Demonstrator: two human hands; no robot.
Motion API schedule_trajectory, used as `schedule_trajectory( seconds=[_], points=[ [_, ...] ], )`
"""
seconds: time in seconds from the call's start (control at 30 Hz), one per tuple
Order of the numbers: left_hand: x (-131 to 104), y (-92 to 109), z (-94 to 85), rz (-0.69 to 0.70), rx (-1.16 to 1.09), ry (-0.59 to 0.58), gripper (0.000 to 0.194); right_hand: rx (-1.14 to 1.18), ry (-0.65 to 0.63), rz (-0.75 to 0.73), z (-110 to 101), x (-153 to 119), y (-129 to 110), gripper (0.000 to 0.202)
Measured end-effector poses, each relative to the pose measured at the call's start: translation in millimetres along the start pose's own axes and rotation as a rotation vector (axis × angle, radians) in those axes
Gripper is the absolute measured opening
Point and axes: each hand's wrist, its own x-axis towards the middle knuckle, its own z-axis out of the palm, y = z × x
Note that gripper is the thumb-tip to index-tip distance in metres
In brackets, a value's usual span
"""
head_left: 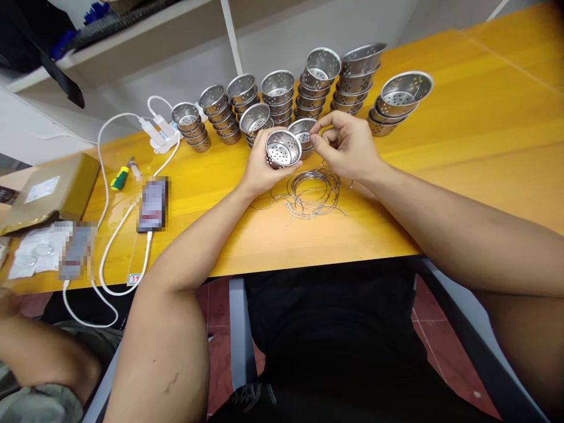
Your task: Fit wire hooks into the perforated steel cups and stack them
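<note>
My left hand [258, 167] is wrapped round a small perforated metal cup [283, 150], its mouth tilted up toward me. Just right of it my right hand [348, 144] is closed in a pinch, thumb against forefinger; whatever is between them is too small to make out. Those fingertips are at the rim of another perforated cup [304, 130] standing behind. Beneath both hands a loose tangle of thin metal wire rings [314, 194] lies on the yellow wooden table [273, 247].
Stacks of perforated cups [277, 88] line the back, with a separate stack [396, 106] at right. A power strip [163, 138], white cables, a phone [152, 204], a green-yellow screwdriver [120, 178] and a cardboard box [53, 191] are left. Another person's arm [39, 346] shows lower left.
</note>
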Motion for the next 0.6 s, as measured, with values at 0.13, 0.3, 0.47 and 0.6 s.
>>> schedule_trajectory(
  seconds=[0.13,0.3,0.47,0.6],
  points=[
    [-1,0,-2.4,-0.022,-0.038,-0.028,0.11,0.159,0.01,-0.092,5,1,2,0.078],
    [-2,-9,4.2,0.027,-0.075,-0.033,0.111,0.219,-0.025,-0.081,9,0,-2,0.069],
    [-2,-4,6.5,0.026,-0.065,-0.011,0.105,0.228,-0.001,-0.077,7,1,1,0.072],
    [-2,8,2.9,-0.014,-0.062,-0.025,0.105,0.237,0.01,-0.089,8,1,-5,0.074]
  ],
)
